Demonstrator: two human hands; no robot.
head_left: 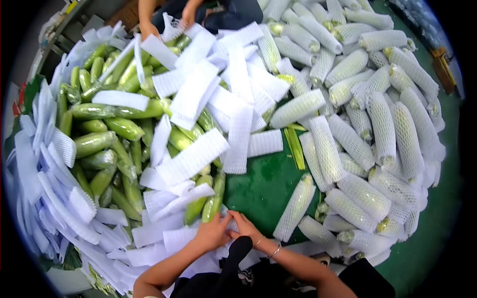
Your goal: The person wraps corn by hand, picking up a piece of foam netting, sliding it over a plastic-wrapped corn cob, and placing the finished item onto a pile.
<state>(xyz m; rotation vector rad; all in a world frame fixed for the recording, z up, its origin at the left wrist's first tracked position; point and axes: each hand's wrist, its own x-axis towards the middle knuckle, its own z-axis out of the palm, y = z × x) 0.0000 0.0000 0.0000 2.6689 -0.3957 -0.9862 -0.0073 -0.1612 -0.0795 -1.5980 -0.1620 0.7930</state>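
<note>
Co-worker [189, 12] cut off by top edge.

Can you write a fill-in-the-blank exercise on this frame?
1. The table surface is ____ in colour.
2. The wrapped cobs lie on the person's ____ side.
3. The left hand and right hand meet over a white foam ____.
4. The bare cobs are ____ in colour.

Missing words: green; right; sleeve; green

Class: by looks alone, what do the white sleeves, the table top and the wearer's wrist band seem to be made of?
White sleeves: likely soft foam netting, matte, shown by the open mesh and limp folds. Table top: smooth green surface with a faint sheen, maybe painted or a plastic sheet; unclear. Wrist band on the right hand: thin and pale, possibly metal; too small to tell.
</note>
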